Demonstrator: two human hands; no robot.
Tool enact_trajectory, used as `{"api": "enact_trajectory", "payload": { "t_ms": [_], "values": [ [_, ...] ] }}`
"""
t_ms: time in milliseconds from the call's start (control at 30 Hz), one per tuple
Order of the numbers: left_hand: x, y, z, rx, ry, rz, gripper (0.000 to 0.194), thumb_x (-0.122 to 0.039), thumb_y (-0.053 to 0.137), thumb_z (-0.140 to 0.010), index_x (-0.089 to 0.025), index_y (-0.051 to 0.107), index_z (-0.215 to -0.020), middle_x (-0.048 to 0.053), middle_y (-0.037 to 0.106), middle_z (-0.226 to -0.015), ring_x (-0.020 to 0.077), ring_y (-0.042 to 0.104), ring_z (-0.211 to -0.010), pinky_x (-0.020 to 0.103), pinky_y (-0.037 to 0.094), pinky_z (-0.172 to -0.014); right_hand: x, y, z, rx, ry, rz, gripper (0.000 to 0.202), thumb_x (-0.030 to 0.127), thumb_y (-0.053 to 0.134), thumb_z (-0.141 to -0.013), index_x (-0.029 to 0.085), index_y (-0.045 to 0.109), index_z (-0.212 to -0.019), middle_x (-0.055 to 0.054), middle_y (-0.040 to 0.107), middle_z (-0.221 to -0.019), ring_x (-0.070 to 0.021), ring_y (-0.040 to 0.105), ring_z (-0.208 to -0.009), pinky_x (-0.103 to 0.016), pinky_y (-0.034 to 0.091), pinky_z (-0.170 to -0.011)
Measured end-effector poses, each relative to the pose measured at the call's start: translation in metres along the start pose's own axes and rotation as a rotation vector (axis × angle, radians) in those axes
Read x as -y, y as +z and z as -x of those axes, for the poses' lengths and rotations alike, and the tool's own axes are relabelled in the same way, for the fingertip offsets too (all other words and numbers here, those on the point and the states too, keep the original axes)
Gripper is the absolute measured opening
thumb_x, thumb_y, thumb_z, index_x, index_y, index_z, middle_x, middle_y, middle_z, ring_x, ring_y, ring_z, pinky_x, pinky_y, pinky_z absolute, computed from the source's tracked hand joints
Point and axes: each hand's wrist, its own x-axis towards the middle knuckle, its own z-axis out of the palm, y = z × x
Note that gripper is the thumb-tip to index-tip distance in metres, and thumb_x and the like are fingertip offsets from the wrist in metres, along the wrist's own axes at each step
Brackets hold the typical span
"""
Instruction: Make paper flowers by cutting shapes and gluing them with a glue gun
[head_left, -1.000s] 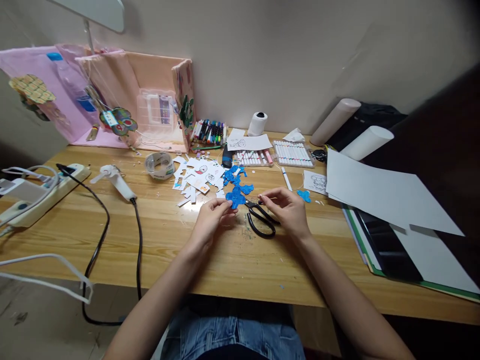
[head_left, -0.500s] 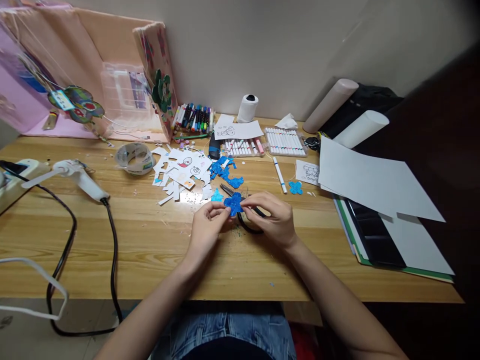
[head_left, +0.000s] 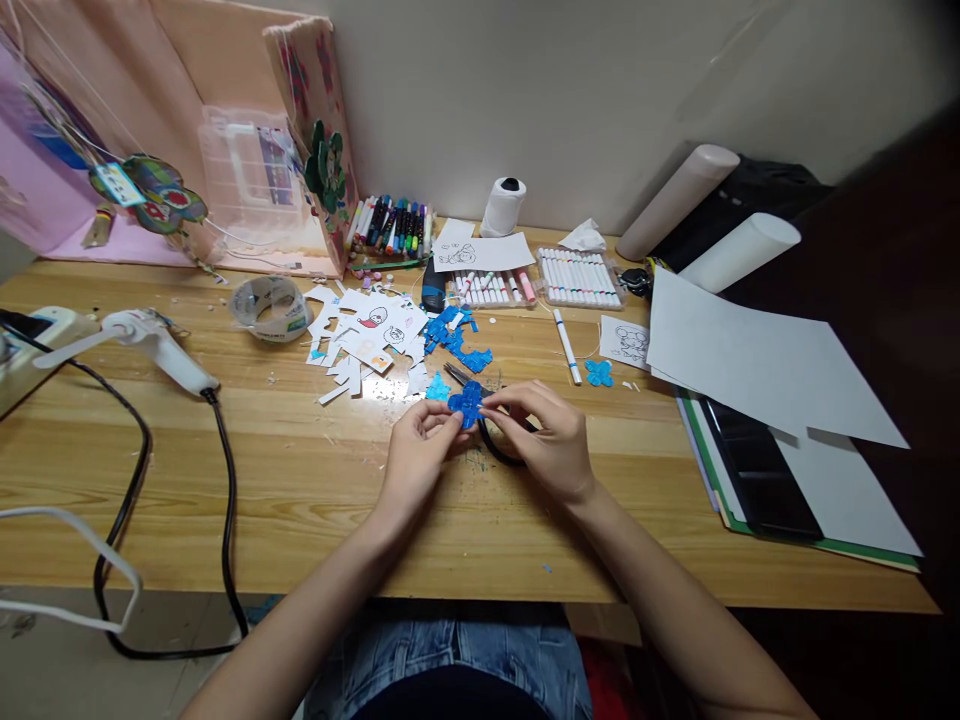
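Observation:
A dark blue flower-shaped cutout [head_left: 466,402] is held up between my two hands, a little above the table. My left hand [head_left: 421,440] pinches its lower left edge between thumb and fingers. With thumb and forefinger, my right hand [head_left: 547,435] grips its right edge. Black-handled scissors [head_left: 493,445] lie beneath, partly hidden by the right hand, blades pointing to the back left. Just behind the left hand is a light blue star-like cutout [head_left: 438,386]. Torn blue scraps [head_left: 456,340] lie farther back, and a lighter blue flower cutout [head_left: 599,373] rests to the right.
White paper scraps [head_left: 367,335] and a tape roll [head_left: 270,308] lie left of the hands. Marker sets [head_left: 579,277] and a thread spool [head_left: 504,207] stand along the wall. A glue gun [head_left: 161,350] with a black cable is at left, large paper sheets [head_left: 765,360] at right.
The view has shifted slightly, so the table items sit a little differently in the picture. Both hands keep hold of the blue flower cutout with almost the same grip.

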Motion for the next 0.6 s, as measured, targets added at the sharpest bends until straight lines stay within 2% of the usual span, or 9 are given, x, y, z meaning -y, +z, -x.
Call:
{"api": "enact_trajectory", "payload": {
  "t_ms": [267,600],
  "values": [
    [0.0054,0.0004,-0.0003,-0.017,0.102,-0.066,0.023,-0.025,0.069,-0.068,-0.015,0.052,-0.079,-0.001,0.063,-0.069,0.0111,0.064,-0.065,0.021,0.052,-0.065,0.0018,0.0036,0.0017,0.041,0.138,0.046,0.004,0.019,0.063,-0.078,0.019,0.061,-0.075,0.000,0.060,-0.067,-0.0122,0.050,-0.058,-0.024,0.040,-0.056],
    [0.0068,0.0033,0.0056,-0.016,0.200,-0.203,0.017,-0.026,0.065,-0.073,-0.016,0.055,-0.082,0.001,0.062,-0.076,0.0117,0.062,-0.071,0.021,0.050,-0.067,0.0016,0.0077,0.0037,-0.016,0.233,-0.003,0.013,0.027,0.064,-0.077,0.020,0.055,-0.072,0.000,0.060,-0.067,-0.0102,0.041,-0.051,-0.023,0.033,-0.049]
  ]
}}
